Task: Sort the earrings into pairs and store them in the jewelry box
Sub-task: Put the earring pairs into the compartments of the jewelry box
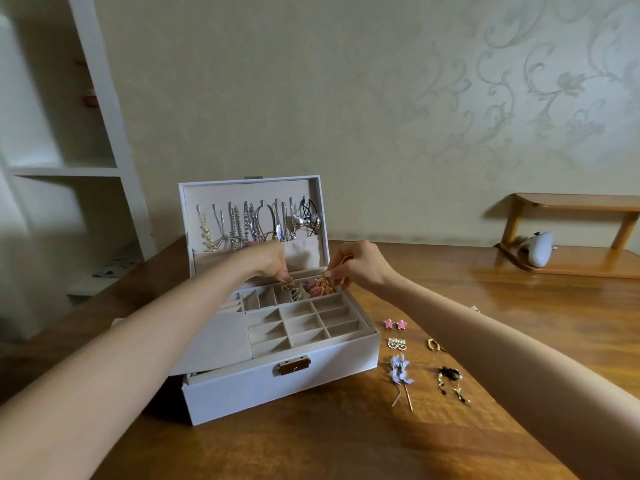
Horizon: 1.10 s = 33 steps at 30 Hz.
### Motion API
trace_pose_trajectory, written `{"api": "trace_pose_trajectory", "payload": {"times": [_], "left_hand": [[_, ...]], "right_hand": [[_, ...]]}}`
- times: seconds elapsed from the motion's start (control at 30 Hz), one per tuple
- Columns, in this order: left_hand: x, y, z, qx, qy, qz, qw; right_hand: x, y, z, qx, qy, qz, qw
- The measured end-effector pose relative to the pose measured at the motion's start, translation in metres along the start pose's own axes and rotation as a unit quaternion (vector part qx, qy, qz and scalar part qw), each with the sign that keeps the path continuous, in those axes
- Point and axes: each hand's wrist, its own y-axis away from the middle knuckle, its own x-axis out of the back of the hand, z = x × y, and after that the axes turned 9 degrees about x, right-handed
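My left hand (273, 261) pinched a beaded earring (293, 292) over a back compartment, and my right hand (356, 263) pinched the red earrings (320, 286) beside it, to keep each pair separate. The jewelry box (277, 382) stood open; 5 pairs (398, 344) waited on the table (346, 445).

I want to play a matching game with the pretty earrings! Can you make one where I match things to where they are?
Things:
1. pink star earrings
2. necklaces
3. red earrings
4. gold clasp

Places:
A. hanging inside the open lid
B. on the table, right of the box
C. on the front of the box
D. in a back compartment of the tray

Pairs: 1-B, 2-A, 3-D, 4-C
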Motion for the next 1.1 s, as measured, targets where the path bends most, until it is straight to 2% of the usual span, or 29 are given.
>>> {"api": "trace_pose_trajectory", "payload": {"times": [0.5,0.67,0.97,1.1], "left_hand": [[0.003,0.000,-0.001,0.009,0.016,-0.006,1.000],[-0.004,0.001,-0.002,0.010,-0.010,0.014,1.000],[-0.013,0.012,-0.013,-0.053,-0.062,0.048,0.996],[-0.019,0.012,-0.018,-0.078,-0.051,0.081,0.992]], "right_hand": [[-0.006,0.000,0.005,0.015,-0.020,-0.002,1.000],[-0.010,0.000,0.005,0.019,-0.019,-0.006,1.000],[-0.017,0.000,0.004,0.049,-0.016,-0.027,0.998],[-0.019,0.001,0.002,0.042,-0.029,-0.036,0.998]]}}
